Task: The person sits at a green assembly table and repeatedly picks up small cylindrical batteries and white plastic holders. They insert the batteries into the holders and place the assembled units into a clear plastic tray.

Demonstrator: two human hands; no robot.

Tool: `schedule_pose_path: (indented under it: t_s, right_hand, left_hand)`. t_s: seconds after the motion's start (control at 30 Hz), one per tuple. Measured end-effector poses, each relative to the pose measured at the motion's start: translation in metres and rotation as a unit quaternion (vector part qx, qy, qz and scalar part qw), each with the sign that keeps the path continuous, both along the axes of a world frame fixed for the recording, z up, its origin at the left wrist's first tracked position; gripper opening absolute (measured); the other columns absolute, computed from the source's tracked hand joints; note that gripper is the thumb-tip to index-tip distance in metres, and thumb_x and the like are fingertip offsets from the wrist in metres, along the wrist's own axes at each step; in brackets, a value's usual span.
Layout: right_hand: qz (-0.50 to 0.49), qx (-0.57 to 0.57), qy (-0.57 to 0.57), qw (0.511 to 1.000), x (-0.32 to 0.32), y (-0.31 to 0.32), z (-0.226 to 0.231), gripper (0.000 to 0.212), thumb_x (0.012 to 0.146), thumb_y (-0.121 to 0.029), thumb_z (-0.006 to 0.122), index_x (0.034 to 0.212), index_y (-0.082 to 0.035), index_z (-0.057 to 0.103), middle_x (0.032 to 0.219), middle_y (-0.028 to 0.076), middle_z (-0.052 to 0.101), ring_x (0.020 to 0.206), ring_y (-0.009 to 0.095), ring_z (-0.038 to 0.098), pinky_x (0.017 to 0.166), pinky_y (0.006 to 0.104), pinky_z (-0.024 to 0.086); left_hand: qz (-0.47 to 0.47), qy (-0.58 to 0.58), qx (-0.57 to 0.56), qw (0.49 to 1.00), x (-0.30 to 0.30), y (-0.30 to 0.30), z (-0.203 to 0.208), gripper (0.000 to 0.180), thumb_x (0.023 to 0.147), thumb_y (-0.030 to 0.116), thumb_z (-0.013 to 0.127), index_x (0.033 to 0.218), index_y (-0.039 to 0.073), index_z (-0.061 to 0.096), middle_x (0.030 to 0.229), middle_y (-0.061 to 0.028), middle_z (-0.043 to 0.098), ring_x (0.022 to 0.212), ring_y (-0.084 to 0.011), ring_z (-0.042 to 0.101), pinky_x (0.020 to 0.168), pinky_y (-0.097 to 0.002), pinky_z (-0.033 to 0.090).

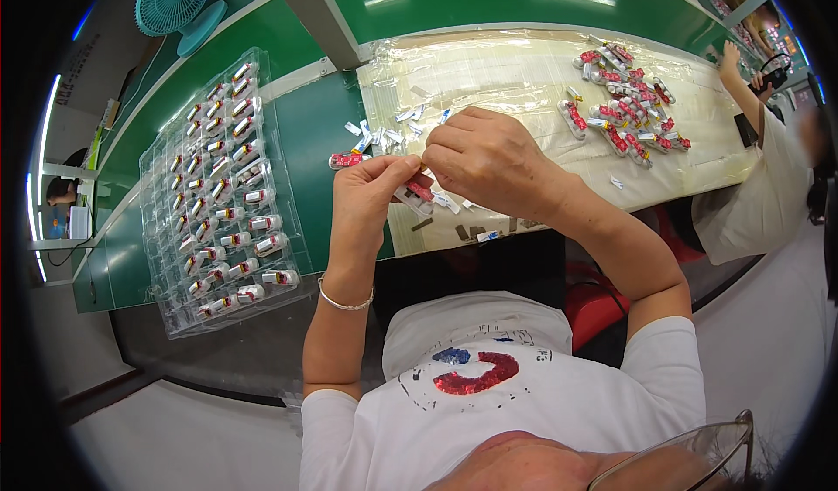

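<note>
My left hand (365, 196), with a bracelet on its wrist, pinches a small red-and-clear piece (417, 192) between thumb and finger, over the near left part of the covered work surface. Curled right at its upper end is my right hand (489, 159), fingers closed. What those fingers hold is hidden. A similar red piece (346, 160) lies just left of the hands. Loose small white strips (384, 136) with blue and yellow marks are scattered beyond my fingers.
At the left stands a clear plastic tray (288, 264) with rows of small white-and-red pieces. A pile of red-and-clear pieces (624, 111) lies at the right. A teal fan (173, 2) stands at the back left. Another person's arm (740, 89) reaches in at the far right.
</note>
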State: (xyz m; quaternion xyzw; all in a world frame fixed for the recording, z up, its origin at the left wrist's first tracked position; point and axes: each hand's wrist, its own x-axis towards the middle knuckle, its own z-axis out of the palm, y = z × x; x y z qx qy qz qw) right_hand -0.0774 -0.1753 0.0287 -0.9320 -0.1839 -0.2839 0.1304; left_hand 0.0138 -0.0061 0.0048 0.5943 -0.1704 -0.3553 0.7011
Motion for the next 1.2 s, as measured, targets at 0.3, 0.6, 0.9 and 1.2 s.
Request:
schedule_pose_path:
  t_s: [0.3, 0.6, 0.9, 1.2]
  right_hand:
    - [-0.028, 0.159, 0.012, 0.987, 0.008, 0.002, -0.014, 0.010, 0.073, -0.003, 0.067, 0.077, -0.005, 0.058, 0.075, 0.008, 0.060, 0.070, 0.023, 0.060, 0.067, 0.0326, 0.049]
    - [-0.052, 0.572, 0.153, 0.804, 0.004, -0.038, -0.026, 0.012, 0.091, -0.010, 0.061, 0.093, 0.000, 0.066, 0.086, 0.003, 0.066, 0.082, 0.009, 0.061, 0.078, 0.0239, 0.050]
    - [0.025, 0.687, 0.202, 0.698, 0.001, 0.007, -0.020, 0.028, 0.088, -0.016, 0.070, 0.111, -0.001, 0.068, 0.100, 0.007, 0.069, 0.092, 0.013, 0.065, 0.084, 0.0262, 0.050]
    - [0.069, 0.725, 0.108, 0.677, 0.008, 0.010, -0.024, 0.025, 0.091, -0.015, 0.066, 0.111, 0.000, 0.063, 0.098, 0.007, 0.068, 0.088, 0.013, 0.065, 0.081, 0.0256, 0.053]
  left_hand:
    - [0.006, -0.014, -0.006, 1.000, 0.003, 0.006, -0.004, 0.019, 0.089, 0.013, 0.066, 0.088, -0.005, 0.071, 0.076, -0.0103, 0.070, 0.067, -0.0127, 0.065, 0.065, -0.0255, 0.052]
    - [0.011, 0.031, -0.050, 0.998, 0.008, 0.015, -0.005, 0.018, 0.091, 0.014, 0.062, 0.093, -0.003, 0.068, 0.079, -0.0124, 0.071, 0.069, -0.0161, 0.069, 0.065, -0.0268, 0.056]
    - [0.016, 0.134, -0.146, 0.980, -0.002, -0.001, -0.012, 0.019, 0.092, 0.014, 0.060, 0.100, -0.002, 0.067, 0.085, -0.0130, 0.071, 0.073, -0.0179, 0.070, 0.067, -0.0278, 0.058]
    - [0.003, 0.156, -0.210, 0.965, -0.016, -0.008, -0.001, 0.040, 0.092, 0.010, 0.058, 0.129, -0.002, 0.048, 0.110, -0.0141, 0.064, 0.084, -0.0179, 0.069, 0.071, -0.0266, 0.059]
